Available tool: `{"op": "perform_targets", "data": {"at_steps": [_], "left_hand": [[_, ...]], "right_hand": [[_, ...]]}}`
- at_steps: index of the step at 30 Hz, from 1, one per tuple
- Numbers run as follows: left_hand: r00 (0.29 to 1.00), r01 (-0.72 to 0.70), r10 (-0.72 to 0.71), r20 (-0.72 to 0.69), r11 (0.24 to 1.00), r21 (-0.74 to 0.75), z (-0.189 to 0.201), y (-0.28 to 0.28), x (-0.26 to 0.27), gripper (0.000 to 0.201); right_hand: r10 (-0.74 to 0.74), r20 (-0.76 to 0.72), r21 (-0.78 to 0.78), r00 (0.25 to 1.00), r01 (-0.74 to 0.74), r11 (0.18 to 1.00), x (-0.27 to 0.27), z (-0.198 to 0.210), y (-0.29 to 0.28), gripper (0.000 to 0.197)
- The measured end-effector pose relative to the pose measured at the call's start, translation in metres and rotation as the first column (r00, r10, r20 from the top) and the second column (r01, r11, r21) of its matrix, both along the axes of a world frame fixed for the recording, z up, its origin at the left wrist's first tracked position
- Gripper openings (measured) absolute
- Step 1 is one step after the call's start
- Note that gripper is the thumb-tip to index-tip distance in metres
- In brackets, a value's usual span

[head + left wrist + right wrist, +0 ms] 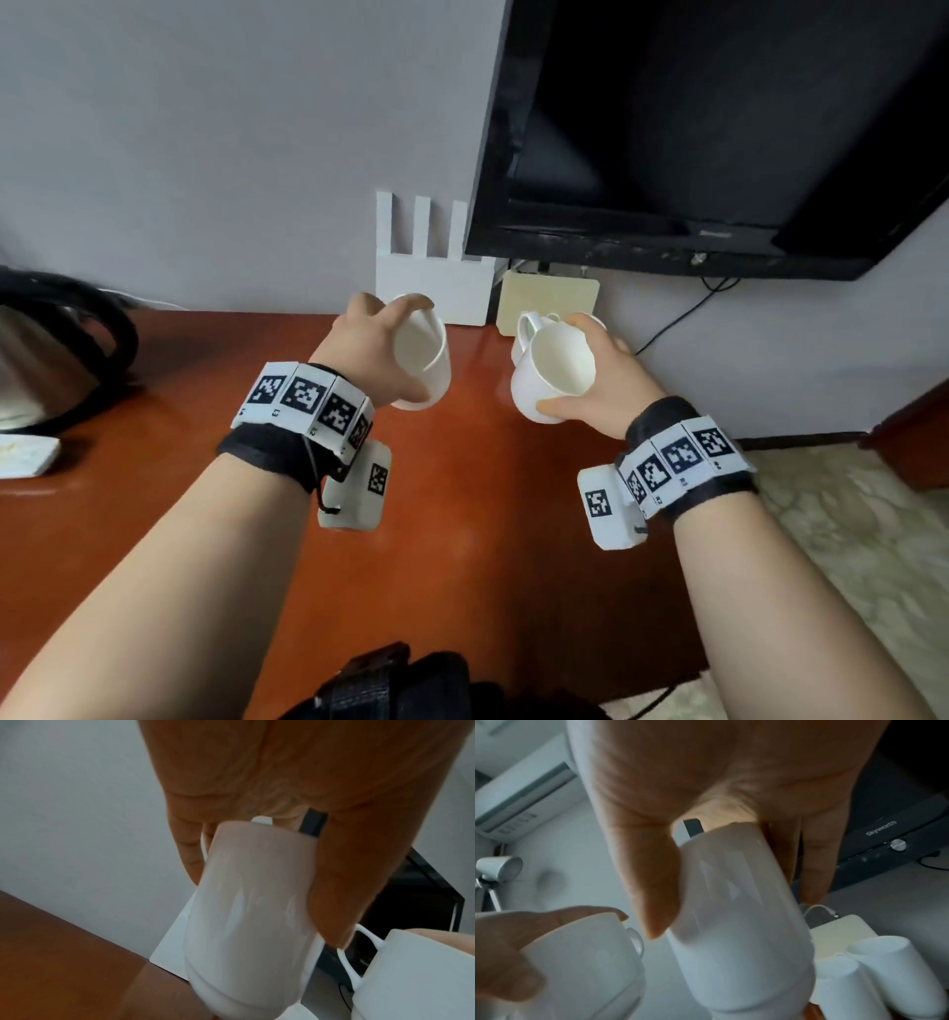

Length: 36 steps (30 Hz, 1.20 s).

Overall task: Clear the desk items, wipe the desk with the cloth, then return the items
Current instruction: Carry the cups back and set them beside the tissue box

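Above the red-brown surface (pixel 452 514), near the wall, both hands are holding white cups clear of the wood. Left hand (pixel 372 349) is gripping the left cup (pixel 423 360) w/ fingers over the rim and thumb on the side; right hand (pixel 601 380) is wrapping the right cup (pixel 554 375), handle pointing away. More white cups (pixel 875 973) are lying by a cream box (pixel 841 931) at the back edge. Can't tell if this is clearing or returning. Judgement: keep both cups apart so they aren't clinking, tilt back to level, set down base-first before loosening either grip. No cloth in view.
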State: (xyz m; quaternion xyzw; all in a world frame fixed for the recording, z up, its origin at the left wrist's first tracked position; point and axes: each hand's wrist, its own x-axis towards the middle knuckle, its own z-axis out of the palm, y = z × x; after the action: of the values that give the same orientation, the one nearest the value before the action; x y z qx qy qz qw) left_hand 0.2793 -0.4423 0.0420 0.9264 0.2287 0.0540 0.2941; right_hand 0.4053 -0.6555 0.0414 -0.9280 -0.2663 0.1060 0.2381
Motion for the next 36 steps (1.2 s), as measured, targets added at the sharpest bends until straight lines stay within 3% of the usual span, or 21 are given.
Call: {"op": "perform_targets", "data": {"at_steps": [17,29,36], "left_hand": [[0.973,-0.069,0.071,-0.221,0.997,0.02,-0.072,-0.099,0.169,0.092],[0.927,-0.07,0.068,-0.369,0.998,0.009,-0.116,-0.127,0.225,0.095],[0.931,-0.083,0.08,-0.357,0.997,0.006,-0.125,-0.13,0.24,0.094]], "right_hand": [[0.141,-0.161,-0.234,0.977,-0.177,0.956,0.197,-0.06,-0.068,0.096],[0.189,-0.274,-0.212,0.943,-0.251,0.945,0.239,-0.11,-0.061,0.09],[0.191,-0.293,-0.208,0.937,-0.258,0.943,0.248,-0.118,-0.052,0.089]]}}
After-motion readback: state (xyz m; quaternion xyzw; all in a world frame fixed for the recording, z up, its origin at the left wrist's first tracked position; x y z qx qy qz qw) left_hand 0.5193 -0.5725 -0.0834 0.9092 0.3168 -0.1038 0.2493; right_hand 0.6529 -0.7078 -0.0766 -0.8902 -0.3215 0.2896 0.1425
